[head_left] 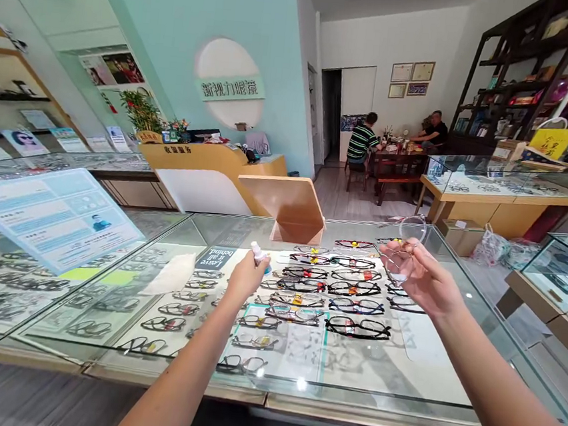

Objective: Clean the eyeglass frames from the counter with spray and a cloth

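Note:
Over the glass counter, my left hand (248, 275) is closed around a small spray bottle (258, 253) whose white top pokes out above the fingers. My right hand (428, 277) pinches a pair of thin-framed eyeglasses (413, 231) by the middle, holding it raised and tilted above the counter's right side. Between the hands, rows of eyeglasses (354, 289) with dark frames lie on the glass, many with small coloured tags. A white cloth (173, 275) lies left of my left hand. Behind the rows stands a brown tabletop mirror (287, 203), its back facing away.
The glass display counter (267, 392) spans the front, with more eyeglasses inside. A blue-and-white printed sheet (52, 217) stands at the left. Further back are a yellow reception desk (199, 159), another display case (507, 187) and two people seated at a wooden table (394, 160).

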`<state>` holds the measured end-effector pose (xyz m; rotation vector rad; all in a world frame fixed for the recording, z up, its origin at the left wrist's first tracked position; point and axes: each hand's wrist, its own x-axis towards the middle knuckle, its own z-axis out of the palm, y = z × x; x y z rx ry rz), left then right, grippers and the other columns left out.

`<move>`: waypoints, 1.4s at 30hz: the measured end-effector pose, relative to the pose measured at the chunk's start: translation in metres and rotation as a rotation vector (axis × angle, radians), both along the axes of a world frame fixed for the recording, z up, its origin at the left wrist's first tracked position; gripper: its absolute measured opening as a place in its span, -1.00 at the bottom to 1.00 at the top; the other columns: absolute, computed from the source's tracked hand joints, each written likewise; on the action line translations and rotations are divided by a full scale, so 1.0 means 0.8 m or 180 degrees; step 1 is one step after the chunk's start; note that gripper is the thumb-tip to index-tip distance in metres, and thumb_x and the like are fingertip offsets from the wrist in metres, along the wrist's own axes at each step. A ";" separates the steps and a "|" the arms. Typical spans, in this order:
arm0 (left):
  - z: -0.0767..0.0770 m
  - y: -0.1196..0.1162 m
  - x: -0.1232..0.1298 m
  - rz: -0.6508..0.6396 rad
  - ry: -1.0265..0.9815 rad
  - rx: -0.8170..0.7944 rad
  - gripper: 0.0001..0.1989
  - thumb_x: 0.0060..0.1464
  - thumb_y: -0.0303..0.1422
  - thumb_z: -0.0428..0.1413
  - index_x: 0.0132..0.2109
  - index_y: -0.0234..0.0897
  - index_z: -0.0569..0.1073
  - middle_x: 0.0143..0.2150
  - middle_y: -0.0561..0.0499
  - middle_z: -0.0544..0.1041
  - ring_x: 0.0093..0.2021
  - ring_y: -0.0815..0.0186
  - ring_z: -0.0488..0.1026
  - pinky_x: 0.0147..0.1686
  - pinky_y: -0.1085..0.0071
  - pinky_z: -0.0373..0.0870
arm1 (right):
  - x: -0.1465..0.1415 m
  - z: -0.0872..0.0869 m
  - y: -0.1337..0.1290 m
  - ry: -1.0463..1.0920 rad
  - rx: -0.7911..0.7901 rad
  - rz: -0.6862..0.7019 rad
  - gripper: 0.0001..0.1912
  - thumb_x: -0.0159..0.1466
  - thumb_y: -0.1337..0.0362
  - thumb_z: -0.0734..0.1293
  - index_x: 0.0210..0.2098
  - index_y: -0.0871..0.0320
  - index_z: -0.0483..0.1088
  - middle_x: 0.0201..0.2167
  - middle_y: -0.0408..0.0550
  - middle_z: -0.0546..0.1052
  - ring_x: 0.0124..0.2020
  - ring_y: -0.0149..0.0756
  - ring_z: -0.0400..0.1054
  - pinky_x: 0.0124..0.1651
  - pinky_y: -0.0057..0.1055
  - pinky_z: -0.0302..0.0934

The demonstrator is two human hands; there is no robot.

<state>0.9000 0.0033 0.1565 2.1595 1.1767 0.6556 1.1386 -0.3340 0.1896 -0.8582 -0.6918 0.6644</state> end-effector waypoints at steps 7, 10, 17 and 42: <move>0.130 -0.084 0.048 -0.1936 -0.1692 -0.0567 -0.56 0.27 0.01 0.16 0.13 -0.09 0.32 0.00 -0.05 0.46 0.04 0.17 0.47 -0.14 0.31 0.56 | -0.004 0.073 0.015 -0.0448 0.0013 0.0007 -0.75 0.32 0.07 0.55 -0.24 0.02 0.46 -0.08 -0.04 0.70 0.07 -0.15 0.57 0.35 -0.06 0.37; 0.192 -0.130 0.075 -0.2671 -0.2314 -0.1196 -0.69 0.14 -0.20 0.27 -0.05 -0.14 0.39 -0.16 -0.01 0.42 -0.18 0.26 0.39 -0.36 0.43 0.39 | -0.019 0.140 0.019 -0.0816 0.0176 -0.0086 -0.71 0.30 0.05 0.58 -0.26 0.03 0.44 -0.12 -0.05 0.70 0.06 -0.15 0.57 0.29 -0.07 0.43; 0.222 -0.159 0.099 -0.3448 -0.2620 -0.2230 -0.41 0.11 0.26 0.19 -0.32 -0.22 0.37 -0.37 0.01 0.35 -0.35 0.28 0.29 -0.48 0.44 0.23 | -0.051 0.187 0.019 -0.1180 0.0249 -0.0085 -0.69 0.30 0.04 0.58 -0.28 0.04 0.44 -0.16 -0.08 0.68 0.00 -0.20 0.58 0.16 -0.18 0.46; 0.176 -0.119 0.128 -0.2922 -0.1866 -0.1155 -0.35 0.14 0.27 0.01 -0.54 -0.22 0.38 -0.58 0.03 0.30 -0.59 0.37 0.17 -0.55 0.38 0.14 | -0.040 0.138 0.075 -0.1139 -0.0342 0.0676 -0.73 0.37 0.08 0.52 -0.26 0.09 0.45 -0.16 -0.06 0.66 -0.05 -0.24 0.51 0.18 -0.22 0.29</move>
